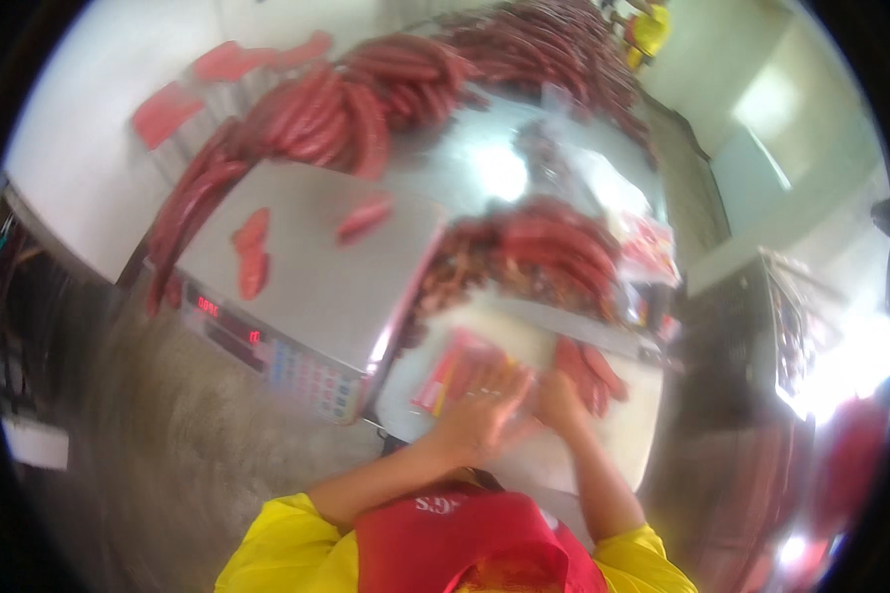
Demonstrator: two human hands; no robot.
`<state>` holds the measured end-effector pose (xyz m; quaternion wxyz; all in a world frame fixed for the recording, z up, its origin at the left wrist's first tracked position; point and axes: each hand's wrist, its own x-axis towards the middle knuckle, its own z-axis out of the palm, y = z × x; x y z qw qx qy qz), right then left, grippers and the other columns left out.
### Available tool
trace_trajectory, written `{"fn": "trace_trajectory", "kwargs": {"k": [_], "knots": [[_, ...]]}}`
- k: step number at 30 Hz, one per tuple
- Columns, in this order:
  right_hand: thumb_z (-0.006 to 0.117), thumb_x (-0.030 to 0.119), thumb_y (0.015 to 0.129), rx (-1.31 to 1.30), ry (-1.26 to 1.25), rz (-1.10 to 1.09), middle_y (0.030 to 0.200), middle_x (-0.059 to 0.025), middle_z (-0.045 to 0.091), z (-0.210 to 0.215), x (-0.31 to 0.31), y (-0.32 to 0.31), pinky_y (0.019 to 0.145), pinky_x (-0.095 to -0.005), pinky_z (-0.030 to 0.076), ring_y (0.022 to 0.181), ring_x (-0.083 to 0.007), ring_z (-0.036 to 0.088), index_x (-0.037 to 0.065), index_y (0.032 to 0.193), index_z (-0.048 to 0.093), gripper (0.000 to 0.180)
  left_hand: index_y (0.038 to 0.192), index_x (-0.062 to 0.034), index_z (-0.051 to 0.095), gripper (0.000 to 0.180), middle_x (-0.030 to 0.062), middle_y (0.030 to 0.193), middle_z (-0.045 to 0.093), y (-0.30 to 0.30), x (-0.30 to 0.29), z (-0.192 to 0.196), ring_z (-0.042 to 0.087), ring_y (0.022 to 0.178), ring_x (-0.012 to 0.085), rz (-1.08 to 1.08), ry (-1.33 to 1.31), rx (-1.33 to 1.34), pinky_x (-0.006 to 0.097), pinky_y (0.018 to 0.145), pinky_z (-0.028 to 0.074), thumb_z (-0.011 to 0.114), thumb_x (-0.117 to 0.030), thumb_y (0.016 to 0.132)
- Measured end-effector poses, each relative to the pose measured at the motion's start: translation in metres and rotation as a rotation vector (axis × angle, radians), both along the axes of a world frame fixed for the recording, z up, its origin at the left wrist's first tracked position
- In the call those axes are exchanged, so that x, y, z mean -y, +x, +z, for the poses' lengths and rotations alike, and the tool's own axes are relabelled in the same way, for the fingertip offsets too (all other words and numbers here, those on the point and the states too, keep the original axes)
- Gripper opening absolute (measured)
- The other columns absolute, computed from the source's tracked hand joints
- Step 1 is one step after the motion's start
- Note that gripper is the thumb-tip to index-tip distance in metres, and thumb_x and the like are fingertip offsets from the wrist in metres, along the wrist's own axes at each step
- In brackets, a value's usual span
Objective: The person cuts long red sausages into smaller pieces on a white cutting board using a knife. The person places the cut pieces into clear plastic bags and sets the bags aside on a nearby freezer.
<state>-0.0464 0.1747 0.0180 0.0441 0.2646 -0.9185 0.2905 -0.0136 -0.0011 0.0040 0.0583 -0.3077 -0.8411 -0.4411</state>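
A clear plastic packet (462, 374) with red and yellow print is at the near edge of the white cutting board (631, 435). My left hand (485, 410) is closed on its near right side, blurred by motion. Close beside it, almost touching, is my right hand (561, 400); blur hides its fingers and whether they grip the packet. Cut sausage pieces (591, 376) lie on the board just beyond my right hand. A long knife (583, 324) rests across the far part of the board.
A digital scale (311, 247) at the left carries a few sausage pieces (252, 252). Whole sausages (554, 247) and chopped bits lie behind the board. Large sausage piles (316, 114) line the metal table. More plastic packets (648, 247) sit at right. Another person (648, 30) in yellow stands far back.
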Motion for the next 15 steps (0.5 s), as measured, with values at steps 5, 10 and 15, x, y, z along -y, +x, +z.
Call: {"fn": "trace_trajectory", "kwargs": {"k": [5, 10, 15], "knots": [[0.062, 0.012, 0.085, 0.738, 0.085, -0.543, 0.068, -0.0093, 0.067, 0.111, 0.019, -0.038, 0.052, -0.0312, 0.050, 0.058, -0.0204, 0.064, 0.003, 0.086, 0.065, 0.010, 0.138, 0.0135, 0.033, 0.087, 0.0347, 0.138, 0.040, -0.001, 0.010, 0.002, 0.030, 0.137, 0.0445, 0.186, -0.028, -0.062, 0.054, 0.114, 0.017, 0.048, -0.058, 0.091], [0.062, 0.010, 0.080, 0.030, -0.060, 0.367, 0.114, -0.0212, 0.062, 0.113, 0.189, -0.097, 0.088, -0.0416, 0.049, 0.105, -0.0361, 0.060, 0.004, 0.118, 0.060, 0.038, 0.138, 0.0146, 0.034, 0.095, 0.0322, 0.143, 0.036, 0.005, 0.013, 0.000, 0.025, 0.140, 0.0427, 0.249, -0.393, -0.027, 0.050, 0.117, 0.011, 0.039, -0.067, 0.090], [0.062, 0.005, 0.077, -0.290, 0.019, 0.740, 0.127, -0.0163, 0.052, 0.077, 0.323, -0.126, 0.094, -0.0471, 0.042, 0.115, -0.0369, 0.053, 0.010, 0.120, 0.057, 0.043, 0.139, 0.0102, 0.037, 0.095, 0.0278, 0.140, 0.042, -0.003, 0.019, 0.006, 0.034, 0.134, 0.0399, 0.079, -0.348, 0.140, 0.050, 0.113, 0.018, 0.034, -0.070, 0.090]]}}
